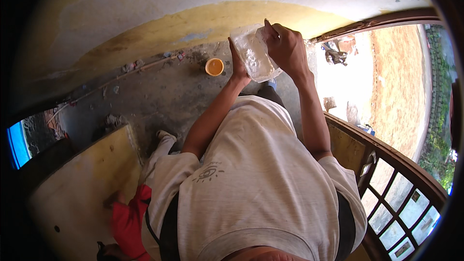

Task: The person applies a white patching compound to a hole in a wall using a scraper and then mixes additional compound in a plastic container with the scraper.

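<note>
My left hand [239, 67] is wrapped around the left side of a clear plastic container [240, 36], held up in front of the wall. White, paste-like material [251, 58] coats its inside and lies in a lump in the middle. At the container's right upper side, my right hand [289, 50] is closed, its fingers bent over a whitish, smeared piece. Whether this piece is a separate tool or part of the container I cannot tell. The right hand's fingertips are partly hidden.
An orange bucket [214, 67] stands on the grey concrete floor [159, 94] near the yellow-and-white wall [159, 24]. Debris lies along the wall's foot. At lower left, a person in red [129, 222] is beside a low wall. An opening and a dark gridded frame [406, 203] are on the right.
</note>
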A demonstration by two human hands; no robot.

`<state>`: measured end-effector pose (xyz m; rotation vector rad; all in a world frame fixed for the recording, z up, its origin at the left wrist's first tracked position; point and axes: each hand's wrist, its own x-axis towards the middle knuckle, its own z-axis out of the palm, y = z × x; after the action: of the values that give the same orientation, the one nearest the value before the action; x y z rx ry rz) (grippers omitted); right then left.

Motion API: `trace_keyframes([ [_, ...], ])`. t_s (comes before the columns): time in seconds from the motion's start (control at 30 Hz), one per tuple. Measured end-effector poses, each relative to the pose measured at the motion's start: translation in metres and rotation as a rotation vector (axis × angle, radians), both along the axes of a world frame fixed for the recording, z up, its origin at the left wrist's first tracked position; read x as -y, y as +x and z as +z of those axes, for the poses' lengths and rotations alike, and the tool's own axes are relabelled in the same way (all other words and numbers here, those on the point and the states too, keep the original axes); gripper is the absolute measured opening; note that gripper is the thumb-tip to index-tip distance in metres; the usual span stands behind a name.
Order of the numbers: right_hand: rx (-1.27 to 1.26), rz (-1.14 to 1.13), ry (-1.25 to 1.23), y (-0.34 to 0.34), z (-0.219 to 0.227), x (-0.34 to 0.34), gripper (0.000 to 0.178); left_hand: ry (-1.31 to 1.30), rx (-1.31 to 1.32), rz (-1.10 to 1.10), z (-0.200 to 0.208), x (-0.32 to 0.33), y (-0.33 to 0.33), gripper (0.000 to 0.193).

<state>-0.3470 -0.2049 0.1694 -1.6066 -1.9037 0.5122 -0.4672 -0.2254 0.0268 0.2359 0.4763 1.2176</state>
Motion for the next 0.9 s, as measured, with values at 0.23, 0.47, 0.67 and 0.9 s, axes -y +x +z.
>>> trace_keyframes([
  [0.23, 0.028, 0.099, -0.009, 0.009, -0.014, -0.002, 0.016, -0.026, -0.020, -0.004, -0.002, 0.004, -0.002, 0.088],
  [0.47, 0.061, 0.084, -0.047, 0.006, -0.018, -0.003, 0.018, -0.014, 0.051, -0.014, -0.008, 0.007, -0.002, 0.088],
  [0.67, 0.079, 0.101, 0.003, 0.008, -0.038, 0.001, 0.016, -0.021, -0.027, 0.021, -0.010, 0.006, -0.003, 0.087],
  [0.9, 0.064, 0.084, -0.024, 0.008, -0.029, 0.001, 0.017, 0.002, -0.051, 0.020, -0.009, 0.008, -0.007, 0.087],
])
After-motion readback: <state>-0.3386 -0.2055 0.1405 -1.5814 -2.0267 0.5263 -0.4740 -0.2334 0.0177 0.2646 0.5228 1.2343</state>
